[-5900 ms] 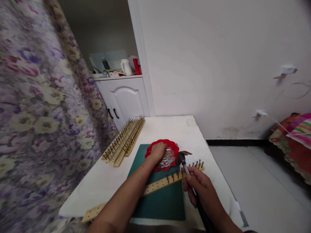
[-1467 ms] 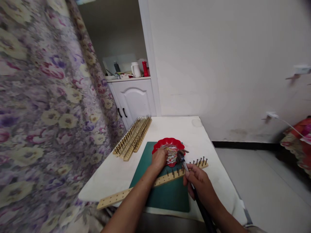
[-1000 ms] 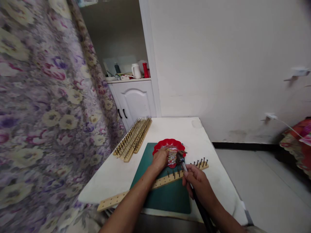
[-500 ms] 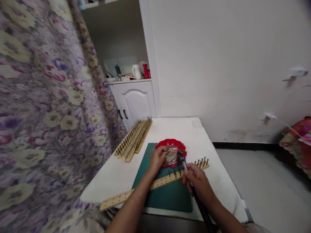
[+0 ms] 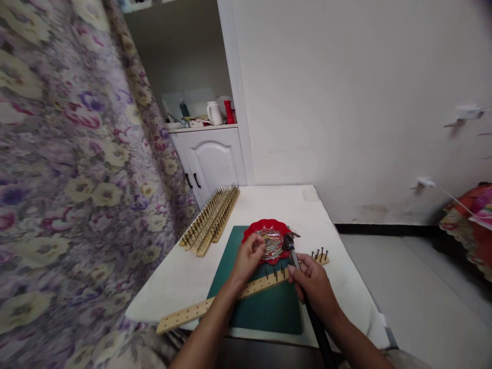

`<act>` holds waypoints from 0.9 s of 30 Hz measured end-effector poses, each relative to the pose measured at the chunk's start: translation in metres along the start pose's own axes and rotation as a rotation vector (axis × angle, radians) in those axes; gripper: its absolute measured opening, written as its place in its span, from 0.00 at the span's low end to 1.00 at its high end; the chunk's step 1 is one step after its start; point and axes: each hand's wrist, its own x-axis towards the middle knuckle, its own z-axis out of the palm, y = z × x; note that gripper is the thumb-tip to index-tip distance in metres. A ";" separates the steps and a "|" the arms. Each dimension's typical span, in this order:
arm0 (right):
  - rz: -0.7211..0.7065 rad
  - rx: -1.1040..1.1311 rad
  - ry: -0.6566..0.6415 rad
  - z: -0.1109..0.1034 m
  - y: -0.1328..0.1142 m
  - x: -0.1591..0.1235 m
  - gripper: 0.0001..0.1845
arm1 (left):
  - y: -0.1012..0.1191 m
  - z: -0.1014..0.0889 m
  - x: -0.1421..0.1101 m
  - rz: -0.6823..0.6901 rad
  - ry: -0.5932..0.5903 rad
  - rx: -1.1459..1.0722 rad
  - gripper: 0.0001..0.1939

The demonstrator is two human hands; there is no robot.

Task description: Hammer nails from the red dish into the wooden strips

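My left hand [image 5: 249, 257] hovers at the near left rim of a red scalloped dish [image 5: 255, 229] heaped with shiny nails [image 5: 271, 242]. Its fingers are curled in a pinch; what they hold is too small to see. My right hand [image 5: 312, 283] is wrapped round the dark handle of a hammer [image 5: 287, 242], whose head hangs over the dish's right side. A long wooden strip with holes [image 5: 215, 303] lies slantwise under both hands on a green cutting mat [image 5: 261, 312]. Several dark nails [image 5: 319, 254] stand in its right end.
Several more wooden strips full of nails [image 5: 209, 219] lie side by side at the white table's [image 5: 269, 200] far left. A flowered curtain [image 5: 69, 169] hangs at the left. A white cabinet [image 5: 211, 159] with a jug and bottles stands behind; a white wall runs at the right.
My left hand has drawn back out of the nail dish to its near rim with its fingers pinched. The hammer has hardly moved; the camera view has shifted a little.
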 end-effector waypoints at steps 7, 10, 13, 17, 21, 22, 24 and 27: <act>-0.007 0.032 0.019 0.003 0.002 -0.002 0.15 | 0.028 0.016 -0.066 0.080 -0.124 0.225 0.04; -0.001 0.051 0.005 0.003 0.004 -0.003 0.15 | 0.031 0.019 -0.072 0.072 -0.076 0.218 0.04; 0.002 0.084 -0.018 0.003 0.005 -0.004 0.17 | 0.032 0.021 -0.073 0.027 -0.028 0.117 0.04; 0.016 0.149 -0.051 0.003 0.004 -0.004 0.21 | 0.031 0.029 -0.075 -0.144 0.004 -0.304 0.07; 0.027 0.208 -0.060 0.005 0.004 -0.004 0.23 | 0.028 0.040 -0.079 -0.219 0.097 -0.665 0.09; 0.028 0.219 -0.059 0.005 0.004 -0.004 0.24 | 0.027 0.042 -0.080 -0.236 0.116 -0.721 0.10; 0.028 0.233 -0.059 0.006 0.004 -0.005 0.23 | 0.027 0.046 -0.082 -0.278 0.144 -0.816 0.11; 0.027 0.238 -0.061 0.008 0.005 -0.006 0.23 | 0.026 0.050 -0.086 -0.337 0.155 -0.920 0.12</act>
